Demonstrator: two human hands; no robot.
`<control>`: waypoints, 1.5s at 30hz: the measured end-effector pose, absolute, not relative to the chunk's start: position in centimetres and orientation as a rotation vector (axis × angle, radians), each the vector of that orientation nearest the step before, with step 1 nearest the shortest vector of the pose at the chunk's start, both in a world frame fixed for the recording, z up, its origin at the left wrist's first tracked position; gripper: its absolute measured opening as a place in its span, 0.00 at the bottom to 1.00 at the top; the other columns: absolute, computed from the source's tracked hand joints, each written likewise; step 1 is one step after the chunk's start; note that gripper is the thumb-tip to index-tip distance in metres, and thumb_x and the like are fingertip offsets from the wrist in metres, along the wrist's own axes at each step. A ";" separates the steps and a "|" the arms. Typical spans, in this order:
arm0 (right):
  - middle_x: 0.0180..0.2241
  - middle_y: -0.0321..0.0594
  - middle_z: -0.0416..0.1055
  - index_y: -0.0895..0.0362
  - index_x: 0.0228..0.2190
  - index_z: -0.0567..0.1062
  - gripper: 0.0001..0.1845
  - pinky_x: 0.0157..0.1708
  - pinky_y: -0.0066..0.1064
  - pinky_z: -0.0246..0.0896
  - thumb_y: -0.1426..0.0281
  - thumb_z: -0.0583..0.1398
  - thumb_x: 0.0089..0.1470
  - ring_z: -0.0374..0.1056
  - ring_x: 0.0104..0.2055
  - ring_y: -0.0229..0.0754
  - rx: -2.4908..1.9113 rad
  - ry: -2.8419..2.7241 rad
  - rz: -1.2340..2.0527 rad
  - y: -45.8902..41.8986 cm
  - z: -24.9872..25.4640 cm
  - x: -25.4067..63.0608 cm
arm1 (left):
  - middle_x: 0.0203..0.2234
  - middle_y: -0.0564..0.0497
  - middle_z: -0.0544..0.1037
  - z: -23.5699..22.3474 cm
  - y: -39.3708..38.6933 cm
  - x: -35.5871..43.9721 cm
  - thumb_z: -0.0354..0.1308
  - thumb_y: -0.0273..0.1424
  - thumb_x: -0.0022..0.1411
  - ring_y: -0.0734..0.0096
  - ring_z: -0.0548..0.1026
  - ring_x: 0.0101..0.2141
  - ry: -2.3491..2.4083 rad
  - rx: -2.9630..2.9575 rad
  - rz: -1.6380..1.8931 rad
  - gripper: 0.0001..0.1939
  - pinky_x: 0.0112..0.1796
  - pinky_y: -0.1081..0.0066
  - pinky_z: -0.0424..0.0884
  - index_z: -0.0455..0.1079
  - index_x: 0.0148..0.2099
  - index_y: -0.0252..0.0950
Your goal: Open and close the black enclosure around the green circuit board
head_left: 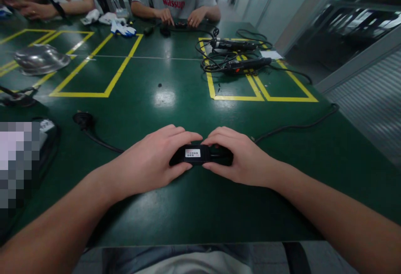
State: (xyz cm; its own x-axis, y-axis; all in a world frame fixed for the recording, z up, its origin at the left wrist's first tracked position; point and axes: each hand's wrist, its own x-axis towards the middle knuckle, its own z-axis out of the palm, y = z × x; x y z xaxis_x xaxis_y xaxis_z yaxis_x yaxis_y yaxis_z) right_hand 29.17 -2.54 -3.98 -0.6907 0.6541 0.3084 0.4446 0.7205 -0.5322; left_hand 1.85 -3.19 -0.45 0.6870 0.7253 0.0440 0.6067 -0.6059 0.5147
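A small black in-line box (203, 154) with a white printed label lies on the green table in front of me. My left hand (164, 153) grips its left end, thumb along the near side and fingers over the far side. At the other end my right hand (239, 153) pinches the box the same way, around where a cable leaves it. To the left, the cord (105, 143) runs out from under my left hand to a black plug (83, 119). Another length of cable (291, 128) extends from behind my right hand toward the table's right edge.
Two black corded tools (234, 45) with tangled cables lie at the back right, over yellow tape. A metal bowl (40, 59) sits at the left, beyond a power strip (46, 128). Across the table, a person's hands (181, 17) touch a similar black item near white gloves (123, 28).
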 end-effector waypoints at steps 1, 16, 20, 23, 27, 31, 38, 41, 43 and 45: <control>0.44 0.45 0.81 0.54 0.48 0.78 0.14 0.45 0.41 0.74 0.69 0.72 0.63 0.77 0.45 0.50 -0.838 -2.442 0.591 -2.5 -4.0 29.2 | 0.49 0.49 0.81 -0.5 -3.2 1.9 0.68 0.27 0.70 0.59 0.78 0.50 1.021 2.436 0.343 0.24 0.50 0.62 0.73 0.73 0.66 0.43; 0.38 0.39 0.76 0.52 0.47 0.69 0.16 0.37 0.37 0.66 0.69 0.68 0.62 0.72 0.37 0.46 -0.964 -2.441 0.545 -2.6 -3.9 29.5 | 0.44 0.47 0.83 -0.6 -1.8 1.5 0.62 0.36 0.70 0.55 0.77 0.46 1.377 2.336 0.589 0.08 0.49 0.57 0.74 0.72 0.48 0.40; 0.36 0.40 0.76 0.53 0.41 0.71 0.07 0.37 0.37 0.63 0.72 0.65 0.65 0.71 0.36 0.45 -0.850 -2.530 0.486 -2.3 -3.6 29.5 | 0.43 0.46 0.84 -1.4 -0.9 1.3 0.64 0.34 0.69 0.50 0.76 0.49 1.471 2.354 0.399 0.07 0.50 0.54 0.74 0.75 0.47 0.40; 0.35 0.40 0.76 0.53 0.40 0.71 0.04 0.35 0.35 0.63 0.73 0.62 0.67 0.70 0.35 0.44 -0.843 -2.536 0.488 -2.3 -3.5 29.5 | 0.45 0.45 0.84 -1.6 -1.0 1.4 0.62 0.33 0.69 0.50 0.76 0.50 1.404 2.396 0.383 0.06 0.52 0.52 0.75 0.76 0.47 0.40; 0.35 0.39 0.77 0.54 0.40 0.72 0.03 0.34 0.33 0.64 0.74 0.61 0.69 0.71 0.34 0.42 -0.832 -2.536 0.495 -2.5 -3.6 29.6 | 0.52 0.42 0.81 -0.6 -1.8 1.3 0.57 0.31 0.70 0.52 0.78 0.51 1.352 2.470 0.466 0.09 0.54 0.52 0.74 0.78 0.44 0.39; 0.36 0.40 0.78 0.54 0.42 0.74 0.03 0.33 0.32 0.65 0.74 0.62 0.68 0.72 0.33 0.41 -0.831 -2.530 0.511 -2.5 -3.7 29.7 | 0.32 0.51 0.78 0.9 -2.8 1.0 0.63 0.35 0.65 0.61 0.75 0.31 1.308 2.433 0.175 0.06 0.32 0.64 0.66 0.70 0.37 0.41; 0.35 0.39 0.80 0.54 0.40 0.77 0.02 0.34 0.31 0.69 0.73 0.65 0.68 0.75 0.33 0.41 -0.827 -2.440 0.544 -2.5 -3.8 29.6 | 0.32 0.53 0.81 1.0 -2.8 0.8 0.58 0.31 0.71 0.67 0.75 0.28 1.157 2.368 0.075 0.04 0.30 0.67 0.61 0.70 0.39 0.42; 0.36 0.40 0.81 0.54 0.39 0.77 0.02 0.35 0.32 0.70 0.72 0.65 0.68 0.76 0.33 0.42 -0.840 -2.433 0.540 -2.5 -3.7 29.5 | 0.29 0.54 0.81 1.2 -2.7 0.6 0.59 0.33 0.71 0.68 0.75 0.26 1.160 2.331 0.098 0.05 0.29 0.68 0.60 0.73 0.39 0.42; 0.36 0.40 0.81 0.54 0.39 0.77 0.02 0.35 0.33 0.70 0.72 0.64 0.68 0.76 0.33 0.42 -0.811 -2.425 0.537 -2.6 -3.6 29.5 | 0.27 0.55 0.80 1.5 -2.6 0.5 0.59 0.34 0.70 0.68 0.74 0.25 1.168 2.315 0.117 0.06 0.28 0.68 0.60 0.73 0.38 0.42; 0.35 0.40 0.80 0.54 0.39 0.77 0.03 0.34 0.32 0.69 0.73 0.63 0.69 0.75 0.33 0.42 -0.784 -2.417 0.536 -2.6 -3.5 29.5 | 0.25 0.55 0.79 1.8 -2.7 0.5 0.59 0.34 0.69 0.68 0.74 0.24 1.169 2.301 0.127 0.06 0.28 0.69 0.60 0.73 0.37 0.42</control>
